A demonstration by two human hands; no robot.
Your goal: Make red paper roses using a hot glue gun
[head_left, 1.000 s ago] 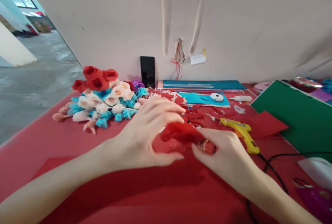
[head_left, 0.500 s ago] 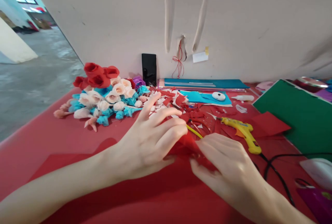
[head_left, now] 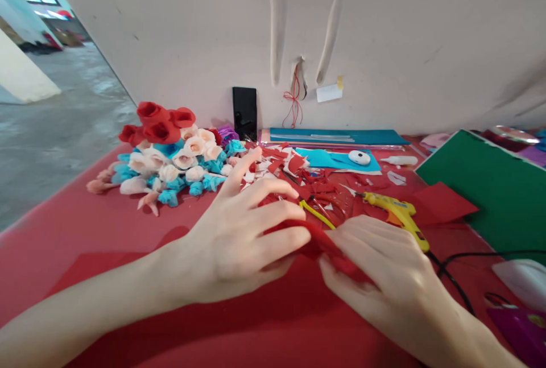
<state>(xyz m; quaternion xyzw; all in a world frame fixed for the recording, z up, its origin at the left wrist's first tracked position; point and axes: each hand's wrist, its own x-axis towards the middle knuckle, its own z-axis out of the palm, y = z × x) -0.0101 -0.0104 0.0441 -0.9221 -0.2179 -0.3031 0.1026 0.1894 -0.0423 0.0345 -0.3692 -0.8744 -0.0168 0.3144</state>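
Observation:
Between my two hands is a strip of red crepe-like paper (head_left: 319, 241), partly covered by the fingers. My left hand (head_left: 236, 237) holds its left end with thumb and lower fingers, while the index finger points up and away. On the other end, my right hand (head_left: 386, 265) pinches the paper between thumb and bent fingers. Beneath them a larger red sheet (head_left: 98, 271) lies on the red tabletop (head_left: 34, 260). Just beyond the fingers is a tool with yellow and red handles (head_left: 318, 215), partly hidden among red scraps (head_left: 324, 186).
Red, white and blue paper flowers (head_left: 170, 157) are heaped at the left back, near a black phone (head_left: 245, 113) leaning on the wall. A yellow glue gun (head_left: 396, 211) with a black cord lies right, before a green board (head_left: 499, 197). A white case (head_left: 359, 157) rests on blue paper.
Both hands have shifted slightly down, the right one also a little rightward. The red paper between them now looks more stretched and twisted into a band.

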